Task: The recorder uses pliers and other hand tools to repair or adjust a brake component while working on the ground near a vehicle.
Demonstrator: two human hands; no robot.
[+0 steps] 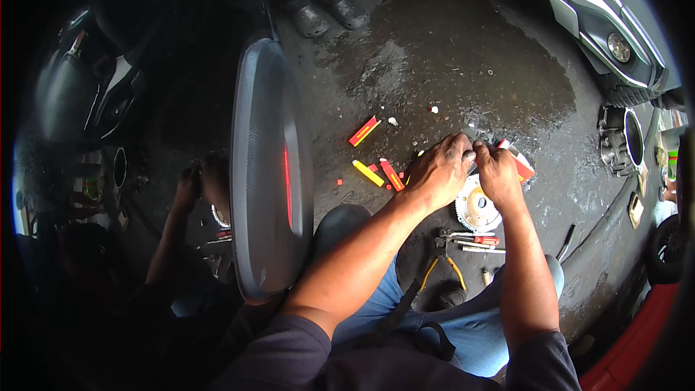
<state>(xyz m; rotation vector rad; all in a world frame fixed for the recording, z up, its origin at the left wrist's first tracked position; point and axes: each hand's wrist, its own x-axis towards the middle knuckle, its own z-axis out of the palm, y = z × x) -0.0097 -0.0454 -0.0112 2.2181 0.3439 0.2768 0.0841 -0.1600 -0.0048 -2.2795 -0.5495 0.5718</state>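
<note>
Left hand [438, 170] and right hand [498, 174] both grip a small dark part above the round toothed metal pulley [476, 208]. Greasy fingers risk slippage.

Red-yellow flat pkg [364, 131] lies on floor ahead-left of my left hand [438, 171]. Small red-white box [520, 165] sits just beside my right hand [496, 173]. No screens or signs.
</note>
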